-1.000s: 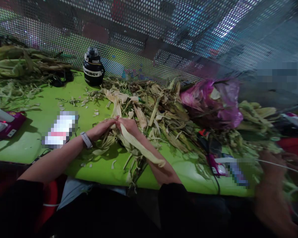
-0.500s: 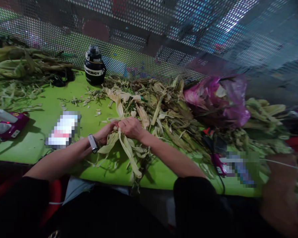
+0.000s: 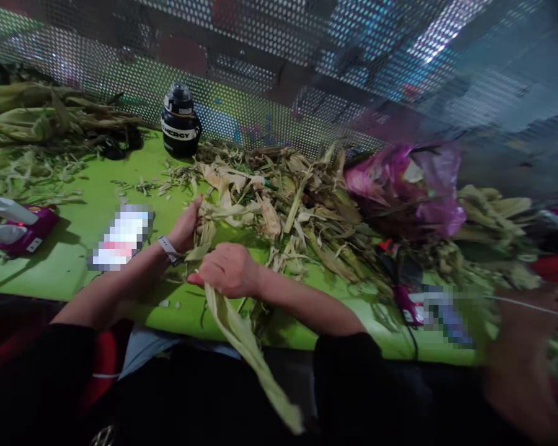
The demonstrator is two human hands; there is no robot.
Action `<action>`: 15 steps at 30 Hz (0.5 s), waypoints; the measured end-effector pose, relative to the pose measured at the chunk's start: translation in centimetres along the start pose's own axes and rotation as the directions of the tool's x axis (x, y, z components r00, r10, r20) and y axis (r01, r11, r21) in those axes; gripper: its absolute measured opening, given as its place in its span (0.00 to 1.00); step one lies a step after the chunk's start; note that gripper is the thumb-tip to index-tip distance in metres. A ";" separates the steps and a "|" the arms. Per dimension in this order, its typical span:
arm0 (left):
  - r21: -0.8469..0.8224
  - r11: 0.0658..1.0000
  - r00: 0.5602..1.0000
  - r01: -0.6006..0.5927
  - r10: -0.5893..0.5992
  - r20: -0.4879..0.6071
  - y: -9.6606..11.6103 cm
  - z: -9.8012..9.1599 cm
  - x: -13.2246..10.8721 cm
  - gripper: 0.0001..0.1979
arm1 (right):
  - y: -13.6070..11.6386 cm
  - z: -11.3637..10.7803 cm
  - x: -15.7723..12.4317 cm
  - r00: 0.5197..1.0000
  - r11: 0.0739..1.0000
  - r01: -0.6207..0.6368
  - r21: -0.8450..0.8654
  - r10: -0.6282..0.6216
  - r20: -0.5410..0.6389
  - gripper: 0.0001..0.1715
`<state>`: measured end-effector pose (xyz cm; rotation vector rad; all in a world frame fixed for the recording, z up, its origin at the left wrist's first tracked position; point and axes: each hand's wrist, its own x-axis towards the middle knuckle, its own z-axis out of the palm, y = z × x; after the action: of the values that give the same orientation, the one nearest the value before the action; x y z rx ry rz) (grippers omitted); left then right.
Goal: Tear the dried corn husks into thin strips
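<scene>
In the head view my right hand (image 3: pixel 230 271) is closed in a fist round a long pale green corn husk (image 3: pixel 244 341). Its loose end hangs down past the table's front edge. My left hand (image 3: pixel 188 224), with a light band on the wrist, grips a bunch of corn husks (image 3: pixel 203 238) further back. The fingers of this hand are partly hidden by the bunch. Loose husks (image 3: pixel 235 214) lie on the green table just right of it.
A heap of dry husks (image 3: pixel 316 204) lies along the perforated screen, beside a pink plastic bag (image 3: pixel 402 186). A black bottle (image 3: pixel 180 124) stands at the back. Left are a blurred phone (image 3: pixel 123 235) and a purple device (image 3: pixel 25 229). Another person's arm (image 3: pixel 523 353) is at the right.
My hands have come apart. The right one has pulled toward me with the long husk in its fist, while the left has moved slightly back and left with the bunch.
</scene>
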<state>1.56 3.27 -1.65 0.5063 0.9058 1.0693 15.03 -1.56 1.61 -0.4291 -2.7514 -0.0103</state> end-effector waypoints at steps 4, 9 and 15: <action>-0.018 0.999 0.999 -0.029 0.029 0.036 0.3 0.4 0.0 0.21 | -1.5 -0.1 -0.9 0.965 0.926 -0.221 0.305 0.253 -0.070 0.34; -0.014 0.982 0.971 -0.186 0.186 0.153 -0.2 0.1 1.0 0.15 | -0.8 -1.5 -2.5 0.782 0.474 -0.459 0.751 0.616 0.089 0.31; 0.109 0.950 0.954 -0.292 0.281 0.108 0.0 1.0 2.2 0.12 | 1.2 -2.0 -3.3 0.683 0.140 -0.606 0.783 0.596 0.422 0.29</action>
<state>2.76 5.34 -1.92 0.8029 0.8365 1.2462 19.02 -1.49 2.27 -1.1371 -1.8816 1.5997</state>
